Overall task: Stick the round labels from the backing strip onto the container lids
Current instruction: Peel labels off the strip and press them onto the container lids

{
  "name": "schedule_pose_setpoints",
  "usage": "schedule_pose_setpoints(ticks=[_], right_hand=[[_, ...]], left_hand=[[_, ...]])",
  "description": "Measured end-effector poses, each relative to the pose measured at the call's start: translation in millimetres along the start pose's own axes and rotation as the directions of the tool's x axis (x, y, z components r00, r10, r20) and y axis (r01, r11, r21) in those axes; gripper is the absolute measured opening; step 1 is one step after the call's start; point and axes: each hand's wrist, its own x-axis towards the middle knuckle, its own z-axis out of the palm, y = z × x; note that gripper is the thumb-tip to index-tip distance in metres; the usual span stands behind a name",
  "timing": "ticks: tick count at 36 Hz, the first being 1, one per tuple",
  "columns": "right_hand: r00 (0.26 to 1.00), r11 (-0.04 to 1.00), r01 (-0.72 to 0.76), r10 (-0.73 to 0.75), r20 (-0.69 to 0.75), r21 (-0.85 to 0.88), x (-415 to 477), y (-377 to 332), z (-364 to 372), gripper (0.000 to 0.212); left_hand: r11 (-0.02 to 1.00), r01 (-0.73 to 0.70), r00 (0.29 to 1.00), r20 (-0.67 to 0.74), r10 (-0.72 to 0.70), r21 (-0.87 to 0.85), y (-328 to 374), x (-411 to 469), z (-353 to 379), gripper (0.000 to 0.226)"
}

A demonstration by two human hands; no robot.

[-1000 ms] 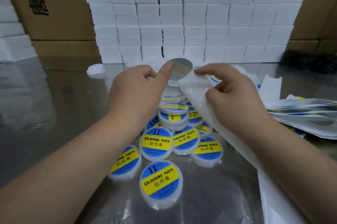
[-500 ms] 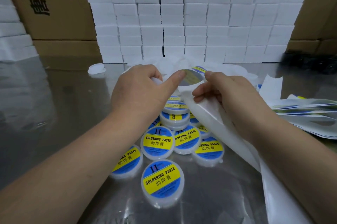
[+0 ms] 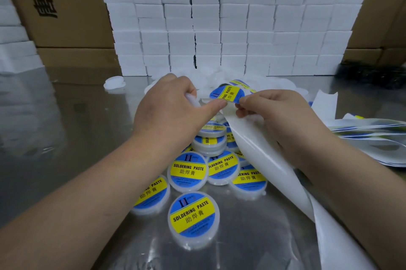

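While the label (image 3: 227, 94) sits at the bend of the strip, apparently partly lifted, head view notes: left hand (image 3: 173, 113) curls round a white container (image 3: 191, 100), mostly hidden, thumb stretched onto the label's near edge. Right hand (image 3: 279, 116) pinches the backing strip (image 3: 270, 164) just under the label, with the strip trailing down to the right. Labelled containers (image 3: 189, 171) are piled on the metal table (image 3: 66, 138) below both hands. Judgement: peel slowly, keep skin off the glue side, centre the label on the container's top, press from 1 edge across.

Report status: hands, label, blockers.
Left hand grips white container, thumb on round label. Right hand pinches backing strip beside it. Labelled containers piled below, not blocking.
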Motion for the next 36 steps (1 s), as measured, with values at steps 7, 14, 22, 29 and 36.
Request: schedule_pose_setpoints(ticks=[7,14,22,29,36], right_hand=[[0.997,0.998,0.020,-0.024,-0.073,-0.052,-0.8,2.7,2.1,0.020],[0.979,0.998,0.056,-0.058,-0.197,-0.017,-0.6,0.8,-0.6,0.022],[0.978,0.991,0.136,-0.136,-0.161,-0.012,-4.5,-2.6,2.6,0.025],[0.981,0.977,0.191,-0.189,0.030,-0.090,-7.8,0.7,7.4,0.027],[0.975,0.971,0.208,-0.194,0.111,-0.121,-6.0,2.2,9.6,0.021]], left_hand=[[0.996,0.003,0.999,0.036,-0.006,0.092,-2.4,1.9,3.8,0.044],[0.991,0.076,0.997,0.020,-0.079,0.111,-6.4,6.1,2.0,0.046],[0.811,0.348,0.935,0.116,-0.335,-0.470,-0.5,12.0,-1.4,0.026],[0.608,0.411,0.897,0.185,-0.401,-0.679,-3.0,14.4,4.5,0.024],[0.329,0.426,0.890,0.325,-0.320,-0.843,-2.3,15.7,2.0,0.038]])
